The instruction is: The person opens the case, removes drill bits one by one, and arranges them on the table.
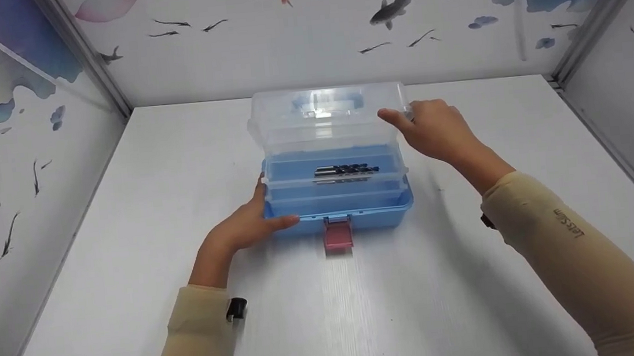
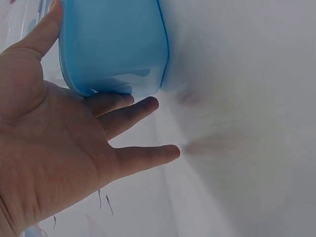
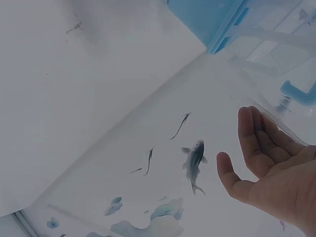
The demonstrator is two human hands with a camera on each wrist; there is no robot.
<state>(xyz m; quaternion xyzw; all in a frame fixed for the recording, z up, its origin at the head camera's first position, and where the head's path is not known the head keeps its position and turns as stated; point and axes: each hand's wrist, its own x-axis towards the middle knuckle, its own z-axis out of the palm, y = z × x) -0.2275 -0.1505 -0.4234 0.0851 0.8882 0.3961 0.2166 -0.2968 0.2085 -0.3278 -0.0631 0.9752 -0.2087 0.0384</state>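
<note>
A blue toolbox (image 1: 367, 219) stands on the white table with its clear lid (image 1: 328, 113) raised and tipped back. Several dark, spiral-fluted drill bits (image 1: 345, 170) lie inside, around a clear tray. A pink latch (image 1: 338, 237) hangs down at the box's front. My left hand (image 1: 243, 226) is against the box's left end, thumb along the front rim. Its fingers (image 2: 140, 159) look straight and spread in the left wrist view. My right hand (image 1: 437, 128) holds the lid's right edge, thumb across the lid's near face; other fingers (image 3: 252, 140) bend beyond that edge.
White panels printed with fish (image 1: 396, 4) enclose the table (image 1: 343, 326) at the back and both sides. Metal posts (image 1: 87, 55) run up the back corners. A blue handle (image 3: 298, 94) shows through the clear lid in the right wrist view.
</note>
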